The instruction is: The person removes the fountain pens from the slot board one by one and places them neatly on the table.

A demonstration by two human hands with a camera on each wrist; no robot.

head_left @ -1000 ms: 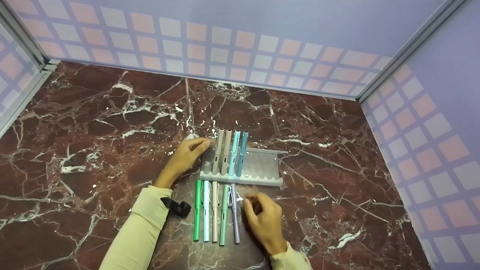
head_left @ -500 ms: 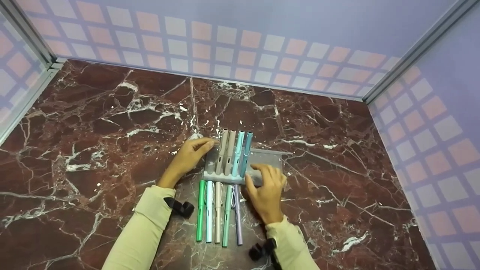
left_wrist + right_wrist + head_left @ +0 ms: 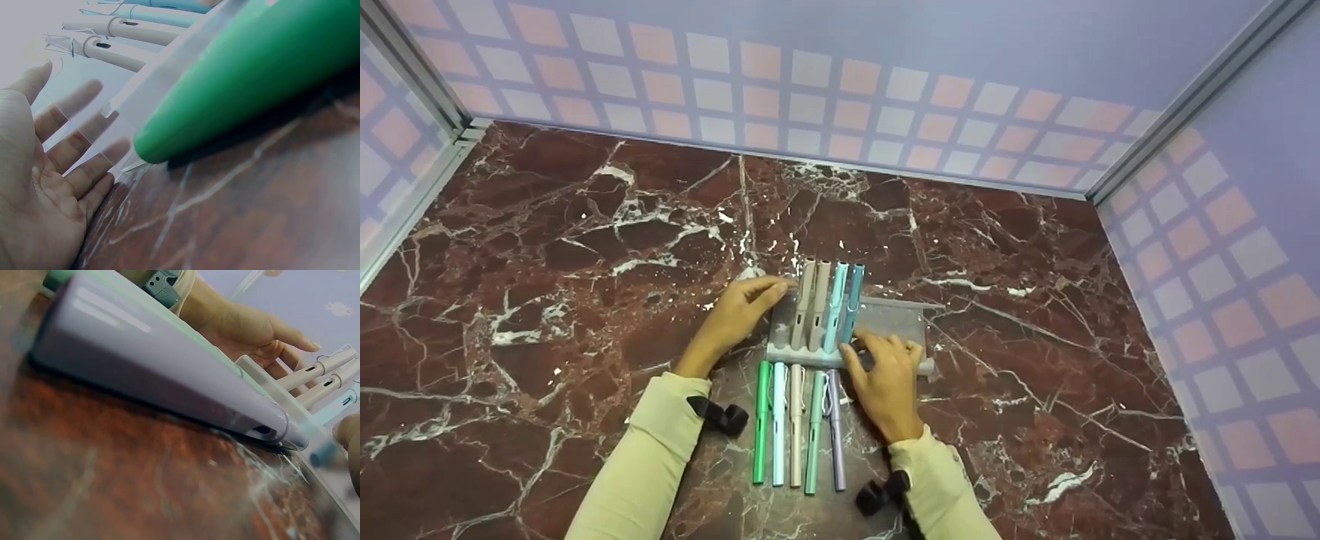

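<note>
And here's your right hand (image 3: 889, 375) at the low end of the teal-blue pen (image 3: 855, 292), the last in the standing line on the clear rack (image 3: 896, 319), with thumb and forefinger close together, a narrow gap at most, though you can't call it a pinch for certain from these angles. Your left hand (image 3: 739, 311) has the far end, fingers fairly straight behind the clear panel, thumb well apart, seemingly steadying it. Two taupe pens (image 3: 804, 307) and a light-blue pen (image 3: 836, 307) lean beside the teal one, so this looks like the seating step, squaring that fourth pen in its notch. Five more lie in front: green pen (image 3: 762, 435), pale-blue pen (image 3: 778, 442), beige pen (image 3: 796, 442), mint pen (image 3: 814, 450), purple pen (image 3: 835, 442). Next, you'd want to let go without knocking the teal pen, pick up the purple one, nearest your right hand, and aim for the bare stretch to the right
</note>
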